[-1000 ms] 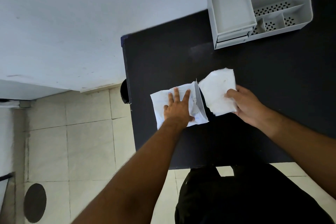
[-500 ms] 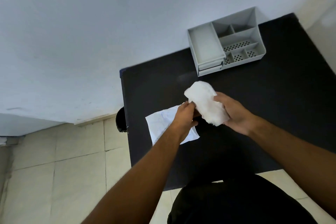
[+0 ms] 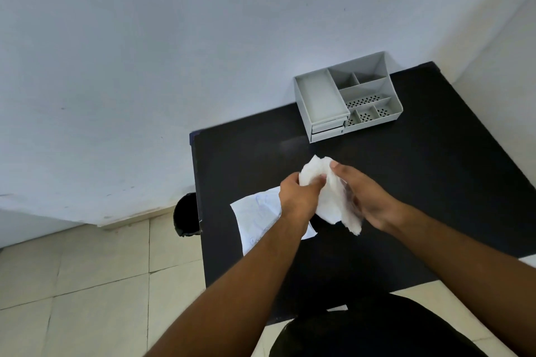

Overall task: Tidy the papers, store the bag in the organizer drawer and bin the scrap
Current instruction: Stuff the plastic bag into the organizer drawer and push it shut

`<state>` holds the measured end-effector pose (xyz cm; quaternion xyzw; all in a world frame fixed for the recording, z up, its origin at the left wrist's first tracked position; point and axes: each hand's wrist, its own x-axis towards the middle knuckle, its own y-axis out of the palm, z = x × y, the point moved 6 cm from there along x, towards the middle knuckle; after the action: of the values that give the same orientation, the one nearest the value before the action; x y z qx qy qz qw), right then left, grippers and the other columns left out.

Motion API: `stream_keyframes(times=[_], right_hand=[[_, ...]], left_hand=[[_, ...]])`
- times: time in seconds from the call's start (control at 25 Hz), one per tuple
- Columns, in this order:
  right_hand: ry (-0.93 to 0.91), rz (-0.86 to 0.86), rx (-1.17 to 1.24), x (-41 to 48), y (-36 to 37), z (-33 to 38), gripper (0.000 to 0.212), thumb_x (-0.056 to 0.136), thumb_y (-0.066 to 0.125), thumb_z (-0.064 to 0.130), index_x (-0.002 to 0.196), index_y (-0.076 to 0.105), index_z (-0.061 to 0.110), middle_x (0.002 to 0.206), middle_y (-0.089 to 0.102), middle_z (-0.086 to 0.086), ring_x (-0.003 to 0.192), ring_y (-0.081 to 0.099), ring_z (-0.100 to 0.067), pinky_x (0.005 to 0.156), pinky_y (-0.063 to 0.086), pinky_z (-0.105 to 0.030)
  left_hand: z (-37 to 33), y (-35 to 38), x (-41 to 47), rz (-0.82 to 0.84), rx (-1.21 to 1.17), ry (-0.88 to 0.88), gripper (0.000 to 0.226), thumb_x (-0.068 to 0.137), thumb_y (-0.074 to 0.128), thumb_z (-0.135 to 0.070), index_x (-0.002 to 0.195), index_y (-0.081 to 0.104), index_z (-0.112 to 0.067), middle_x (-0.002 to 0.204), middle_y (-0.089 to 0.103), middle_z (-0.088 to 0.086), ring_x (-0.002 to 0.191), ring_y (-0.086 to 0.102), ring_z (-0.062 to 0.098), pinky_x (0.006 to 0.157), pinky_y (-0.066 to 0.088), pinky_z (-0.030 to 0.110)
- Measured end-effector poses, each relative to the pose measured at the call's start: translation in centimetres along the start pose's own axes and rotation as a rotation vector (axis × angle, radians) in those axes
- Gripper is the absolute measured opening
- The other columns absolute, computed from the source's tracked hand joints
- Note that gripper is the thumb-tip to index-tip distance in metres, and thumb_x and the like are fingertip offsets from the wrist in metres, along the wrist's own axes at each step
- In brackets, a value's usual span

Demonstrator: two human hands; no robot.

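Both my hands hold a crumpled white scrap of paper (image 3: pixel 329 197) above the black table (image 3: pixel 420 182). My left hand (image 3: pixel 298 197) grips its left side and my right hand (image 3: pixel 368 197) grips its right side. Below my left wrist a flat white paper (image 3: pixel 258 217) with faint writing lies on the table near its left edge. A grey desk organizer (image 3: pixel 348 98) with two small shut drawers at its front stands at the back of the table against the wall. I see no bag.
A black bin (image 3: pixel 187 214) stands on the tiled floor just left of the table, partly hidden by the table's edge. The white wall runs behind the table. My dark clothing fills the bottom of the view.
My right hand lifted the second white paper off the table. My left hand left the flat paper and joined it, and the sheet is now crumpled between both hands.
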<state>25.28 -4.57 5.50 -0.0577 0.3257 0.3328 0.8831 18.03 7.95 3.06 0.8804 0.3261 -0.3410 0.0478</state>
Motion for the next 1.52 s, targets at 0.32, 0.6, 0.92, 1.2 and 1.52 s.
stream_keyframes(times=[0.32,0.6,0.92,1.2,1.52], right_hand=[[0.268,0.028,0.321,-0.1,-2.1,-2.0,0.064,0.075,0.072,0.063,0.120,0.071,0.018,0.114,0.075,-0.014,0.106,0.072,-0.032,0.096,0.054,-0.049],[0.263,0.071,0.130,1.1,-7.8,-0.1,0.047,0.077,0.080,0.035,0.118,0.069,0.015,0.110,0.077,-0.011,0.103,0.072,-0.030,0.092,0.056,-0.050],[0.270,0.071,0.191,2.8,-11.2,-0.6,0.027,0.089,0.071,0.010,0.116,0.066,0.013,0.109,0.074,-0.013,0.101,0.070,-0.032,0.078,0.058,-0.046],[0.190,0.020,0.182,3.6,-11.9,-0.4,0.023,0.090,0.068,0.002,0.113,0.066,0.004,0.105,0.074,-0.014,0.096,0.071,-0.028,0.072,0.057,-0.039],[0.217,0.107,0.241,3.9,-10.1,-0.2,0.034,0.084,0.073,-0.001,0.118,0.067,0.004,0.108,0.077,-0.013,0.098,0.074,-0.029,0.077,0.060,-0.041]], left_hand=[[0.7,-0.5,-0.5,-0.011,-0.096,-0.078,0.041,0.086,0.079,-0.032,0.120,0.060,-0.020,0.114,0.071,-0.001,0.093,0.069,0.012,0.063,0.052,0.027],[0.0,2.2,-0.8,0.127,-0.335,-0.210,0.044,0.088,0.076,-0.038,0.125,0.065,-0.016,0.121,0.073,0.006,0.112,0.067,0.024,0.089,0.057,0.040],[2.2,6.8,-0.6,0.072,-0.561,-0.208,0.051,0.090,0.075,-0.036,0.135,0.059,-0.019,0.128,0.070,0.011,0.116,0.068,0.030,0.085,0.059,0.049],[0.4,5.0,0.0,-0.279,-0.230,-0.009,0.036,0.087,0.079,-0.024,0.120,0.069,-0.013,0.105,0.078,0.003,0.098,0.074,0.021,0.084,0.062,0.037],[0.2,5.3,1.3,0.016,-0.623,-0.270,0.070,0.073,0.076,-0.067,0.122,0.071,-0.016,0.121,0.073,0.013,0.111,0.070,0.033,0.099,0.052,0.056]])
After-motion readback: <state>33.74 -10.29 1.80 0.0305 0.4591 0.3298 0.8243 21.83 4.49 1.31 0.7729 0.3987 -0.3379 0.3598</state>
